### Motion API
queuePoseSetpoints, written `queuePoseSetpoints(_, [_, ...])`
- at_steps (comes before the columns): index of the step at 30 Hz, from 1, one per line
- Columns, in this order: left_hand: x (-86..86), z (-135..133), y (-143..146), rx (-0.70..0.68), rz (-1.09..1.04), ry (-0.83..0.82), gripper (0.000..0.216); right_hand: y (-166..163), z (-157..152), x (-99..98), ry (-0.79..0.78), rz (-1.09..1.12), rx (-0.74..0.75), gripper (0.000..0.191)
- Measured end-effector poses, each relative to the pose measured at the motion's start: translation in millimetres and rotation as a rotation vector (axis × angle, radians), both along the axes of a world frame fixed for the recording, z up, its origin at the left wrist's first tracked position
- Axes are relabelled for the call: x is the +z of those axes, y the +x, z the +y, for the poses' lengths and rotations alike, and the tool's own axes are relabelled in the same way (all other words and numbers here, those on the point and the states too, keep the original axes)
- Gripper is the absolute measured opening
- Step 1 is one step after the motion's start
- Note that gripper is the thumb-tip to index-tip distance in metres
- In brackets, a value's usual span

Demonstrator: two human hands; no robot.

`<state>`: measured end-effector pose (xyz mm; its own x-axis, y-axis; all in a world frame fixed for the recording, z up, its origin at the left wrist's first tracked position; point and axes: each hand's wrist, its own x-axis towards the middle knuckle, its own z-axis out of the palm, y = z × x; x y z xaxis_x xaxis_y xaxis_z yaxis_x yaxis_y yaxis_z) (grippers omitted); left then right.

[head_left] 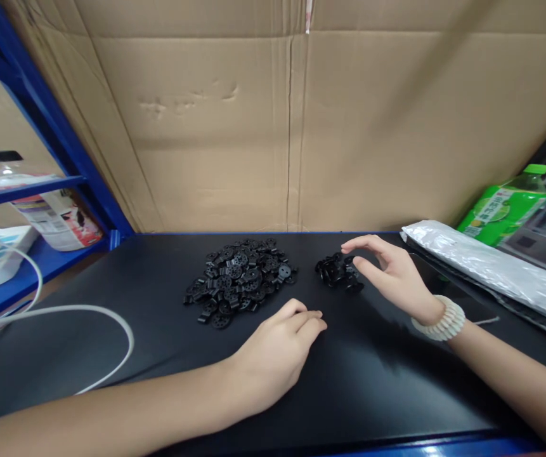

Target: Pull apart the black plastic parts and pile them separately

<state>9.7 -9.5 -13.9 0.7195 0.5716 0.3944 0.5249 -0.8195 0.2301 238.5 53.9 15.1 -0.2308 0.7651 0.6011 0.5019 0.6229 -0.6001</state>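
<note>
A large heap of small black round plastic parts with holes [241,276] lies on the black tabletop [349,374]. Just in front of that heap is my left hand [279,355], low over the table, its fingers curled together; whatever they may hold is hidden. To the right sits a smaller group of glossy black parts [337,271]. My right hand [391,273], with a pale beaded band at the wrist, hovers at that group's right side. Its thumb and fingers are apart, and nothing shows between them.
Behind the table stands a cardboard wall [206,139]. On the right are a silvery plastic-wrapped package [486,263] and a green-capped bottle [503,206]. A white cable [127,330] loops over the left side. A blue rack [94,209] holds a labelled bottle [58,216].
</note>
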Motion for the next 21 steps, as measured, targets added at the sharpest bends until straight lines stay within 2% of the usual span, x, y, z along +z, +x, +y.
queuePoseSetpoints(5, [0.1, 14, -6, -0.021, -0.086, -0.086, 0.02, -6, -6, 4.2, -0.191, 0.176, 0.097, 0.014])
queuePoseSetpoints(8, [0.5, 16, -6, -0.036, -0.229, -0.069, 0.023, -13, -13, 4.9, -0.369, 0.24, 0.191, 0.014])
queuePoseSetpoints(11, [1.7, 14, -4, -0.033, -0.438, -0.057, 0.023, -21, -22, 1.1, -0.605, 0.299, 0.37, 0.019])
queuePoseSetpoints(16, [3.9, 11, -2, -0.023, -0.675, -0.188, 0.023, -36, -36, -5.9, -1.061, 0.479, 0.698, 0.031])
queuePoseSetpoints(18, [4.0, 12, -2, 0.0, -0.715, -0.203, 0.019, -40, -39, -6.7, -1.135, 0.542, 0.781, 0.029])
queuePoseSetpoints(21, [3.7, 13, -2, -0.003, -0.732, -0.232, 0.016, -43, -41, -7.1, -1.158, 0.615, 0.803, 0.025])
